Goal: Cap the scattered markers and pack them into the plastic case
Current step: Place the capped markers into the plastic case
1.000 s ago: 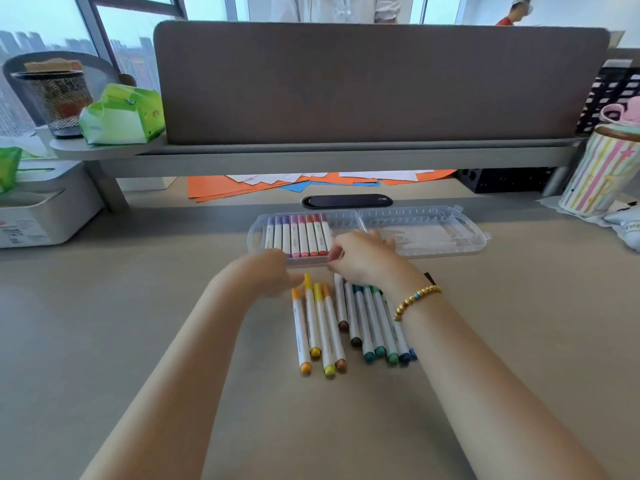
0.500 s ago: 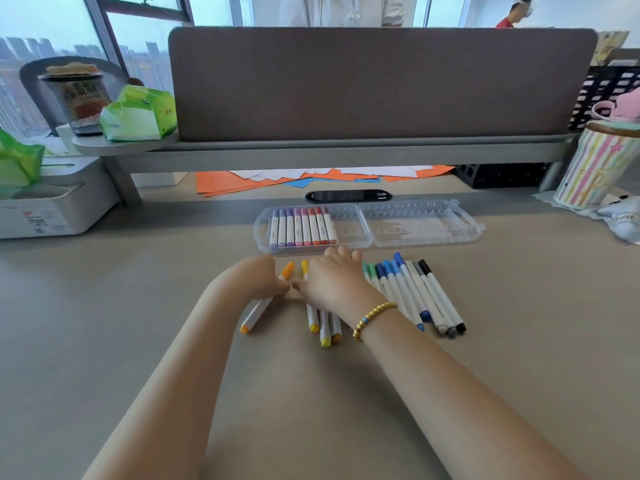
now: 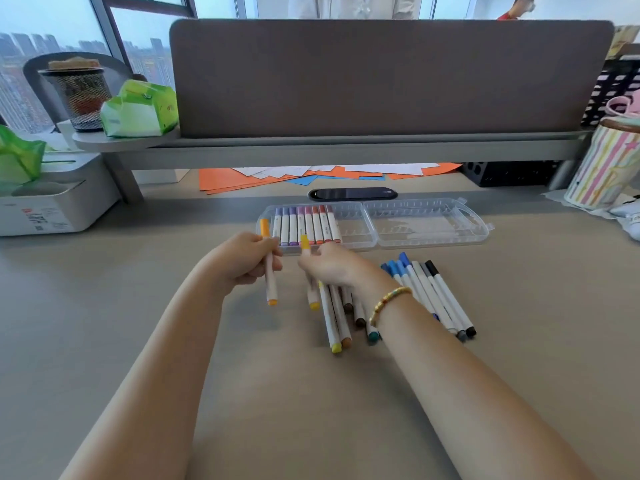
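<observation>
Left hand (image 3: 244, 261) grips an orange marker (image 3: 269, 271); right hand (image 3: 329, 266) grips a yellow marker (image 3: 309, 271). The two hands are just apart, lifted above the tabletop (image 3: 104, 306), near the case (image 3: 429, 230) at its far middle.

Procedure, as judged: seat each marker flat in the next free slot, cap end aligned with the row, and press until it sits level.

Count: nine markers in the case (image 3: 304, 225); two in hand; loose markers (image 3: 433, 296) near the case, about ten, some hidden under the right wrist. One case, lid open.
</observation>
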The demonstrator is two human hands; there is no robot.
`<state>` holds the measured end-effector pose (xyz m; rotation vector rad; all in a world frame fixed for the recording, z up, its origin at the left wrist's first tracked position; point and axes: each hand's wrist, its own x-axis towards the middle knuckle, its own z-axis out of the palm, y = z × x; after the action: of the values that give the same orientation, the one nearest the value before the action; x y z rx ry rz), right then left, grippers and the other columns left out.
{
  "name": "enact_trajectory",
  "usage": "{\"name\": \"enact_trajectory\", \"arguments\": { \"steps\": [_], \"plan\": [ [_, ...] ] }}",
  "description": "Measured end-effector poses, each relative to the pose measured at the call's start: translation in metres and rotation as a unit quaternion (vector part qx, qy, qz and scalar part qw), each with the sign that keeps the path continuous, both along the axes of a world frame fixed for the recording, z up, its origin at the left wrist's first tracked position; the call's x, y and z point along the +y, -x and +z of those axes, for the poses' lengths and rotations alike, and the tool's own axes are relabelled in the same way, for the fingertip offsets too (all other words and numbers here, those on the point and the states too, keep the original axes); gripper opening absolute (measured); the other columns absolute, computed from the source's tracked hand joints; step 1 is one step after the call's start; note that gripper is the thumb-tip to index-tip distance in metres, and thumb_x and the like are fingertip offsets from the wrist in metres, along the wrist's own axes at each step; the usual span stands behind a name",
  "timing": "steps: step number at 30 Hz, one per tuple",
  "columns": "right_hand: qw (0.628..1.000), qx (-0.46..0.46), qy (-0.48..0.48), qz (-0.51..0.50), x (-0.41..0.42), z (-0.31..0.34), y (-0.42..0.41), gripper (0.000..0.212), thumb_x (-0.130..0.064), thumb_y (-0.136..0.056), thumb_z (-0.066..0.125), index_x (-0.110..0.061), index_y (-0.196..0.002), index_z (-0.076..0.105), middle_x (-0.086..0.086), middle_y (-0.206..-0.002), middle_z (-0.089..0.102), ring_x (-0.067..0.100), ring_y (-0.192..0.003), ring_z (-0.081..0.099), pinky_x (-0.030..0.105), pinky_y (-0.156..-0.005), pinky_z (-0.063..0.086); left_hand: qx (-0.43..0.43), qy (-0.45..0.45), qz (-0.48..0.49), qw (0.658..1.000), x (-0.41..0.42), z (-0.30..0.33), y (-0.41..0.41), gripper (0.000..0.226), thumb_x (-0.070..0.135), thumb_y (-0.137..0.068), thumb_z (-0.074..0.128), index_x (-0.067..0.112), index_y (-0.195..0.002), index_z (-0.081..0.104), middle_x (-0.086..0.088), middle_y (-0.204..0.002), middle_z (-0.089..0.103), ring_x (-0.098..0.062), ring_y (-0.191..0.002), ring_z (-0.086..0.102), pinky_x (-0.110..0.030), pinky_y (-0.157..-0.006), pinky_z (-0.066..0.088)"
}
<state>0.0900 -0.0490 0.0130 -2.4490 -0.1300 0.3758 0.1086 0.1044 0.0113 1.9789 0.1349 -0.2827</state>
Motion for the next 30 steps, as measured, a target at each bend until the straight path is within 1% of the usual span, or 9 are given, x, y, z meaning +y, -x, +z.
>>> {"name": "enact_trajectory", "arguments": {
  "steps": [2,4,8,10,13,16,19,25,30],
  "plan": [
    [0.993,0.037,-0.106,-0.031,-0.012,0.003,-0.012,0.031,-0.038,-0.097,0.036,-0.012,-0.095,0.052,0.001,-0.072,0.047,0.014,-0.062,0.044,0.024,-0.053,0.035,0.009,0.05,0.006,0.999,-0.008,0.001,-0.007,0.032,0.029,-0.101,0.037,0.007,-0.09,0.058,-0.002,-0.063,0.058,-0.006,-0.039,0.034,-0.013,-0.034,0.029],
    [0.982,0.058,-0.167,-0.061,-0.023,0.002,-0.024,0.027,-0.034,-0.097,0.036,-0.013,-0.087,0.051,0.002,-0.071,0.056,0.013,-0.057,0.046,0.02,-0.047,0.033,0.029,0.076,0.005,0.997,-0.017,0.003,-0.015,0.03,0.023,-0.102,0.035,0.005,-0.094,0.057,-0.007,-0.073,0.059,-0.007,-0.046,0.038,-0.013,-0.035,0.034],
    [0.971,0.042,-0.212,-0.106,-0.043,0.004,-0.048,0.025,-0.032,-0.096,0.043,-0.009,-0.098,0.054,0.009,-0.084,0.066,0.015,-0.062,0.053,0.025,-0.058,0.041,0.024,0.097,-0.015,0.995,-0.034,0.011,-0.036,0.023,0.018,-0.1,0.042,0.004,-0.093,0.059,-0.009,-0.084,0.067,-0.005,-0.046,0.051,-0.011,-0.038,0.04],
    [0.966,0.036,-0.22,-0.132,-0.052,0.007,-0.055,0.023,-0.031,-0.097,0.045,-0.011,-0.097,0.055,0.005,-0.08,0.063,0.013,-0.058,0.052,0.022,-0.055,0.039,0.006,0.073,-0.018,0.997,-0.042,0.013,-0.048,0.025,0.024,-0.098,0.045,0.007,-0.089,0.061,-0.006,-0.08,0.069,-0.004,-0.045,0.051,-0.012,-0.039,0.039],
    [0.966,0.025,-0.213,-0.146,-0.065,0.009,-0.063,0.022,-0.032,-0.098,0.045,-0.013,-0.099,0.055,0.008,-0.09,0.068,0.011,-0.061,0.051,0.023,-0.054,0.035,-0.01,0.027,-0.036,0.999,-0.056,0.015,-0.065,0.027,0.028,-0.097,0.048,0.009,-0.086,0.064,-0.005,-0.08,0.068,-0.008,-0.052,0.046,-0.015,-0.046,0.037],
    [0.961,0.017,-0.222,-0.168,-0.077,0.011,-0.07,0.023,-0.03,-0.098,0.044,-0.012,-0.107,0.054,0.003,-0.085,0.068,0.011,-0.063,0.05,0.022,-0.053,0.036,-0.013,-0.008,-0.05,0.999,-0.071,0.016,-0.081,0.03,0.031,-0.096,0.05,0.012,-0.079,0.065,-0.001,-0.068,0.056,-0.009,-0.052,0.043,-0.015,-0.046,0.039],
    [0.948,0.013,-0.252,-0.192,-0.087,0.014,-0.08,0.02,-0.027,-0.099,0.044,-0.011,-0.107,0.053,0.003,-0.082,0.066,0.01,-0.057,0.045,0.018,-0.045,0.032,-0.02,-0.041,-0.06,0.997,-0.083,0.014,-0.1,0.032,0.035,-0.095,0.05,0.012,-0.08,0.066,-0.004,-0.07,0.052,-0.011,-0.055,0.042,-0.017,-0.051,0.04],
    [0.951,-0.009,-0.229,-0.207,-0.096,0.013,-0.096,0.019,-0.028,-0.099,0.043,-0.014,-0.105,0.053,0.0,-0.078,0.065,0.009,-0.057,0.044,0.018,-0.049,0.034,-0.083,-0.17,-0.026,0.982,-0.103,0.001,-0.136,0.032,0.035,-0.093,0.053,0.012,-0.07,0.054,-0.004,-0.065,0.048,-0.012,-0.056,0.045,-0.021,-0.056,0.041],
    [0.955,-0.008,-0.207,-0.211,-0.093,0.008,-0.106,0.021,-0.028,-0.1,0.042,-0.014,-0.091,0.056,-0.001,-0.077,0.064,0.008,-0.055,0.044,0.016,-0.048,0.036,-0.127,-0.244,-0.032,0.961,-0.115,-0.016,-0.141,0.023,0.032,-0.092,0.054,0.009,-0.088,0.051,-0.002,-0.066,0.046,-0.01,-0.056,0.044,-0.017,-0.049,0.034]
  ]
}}
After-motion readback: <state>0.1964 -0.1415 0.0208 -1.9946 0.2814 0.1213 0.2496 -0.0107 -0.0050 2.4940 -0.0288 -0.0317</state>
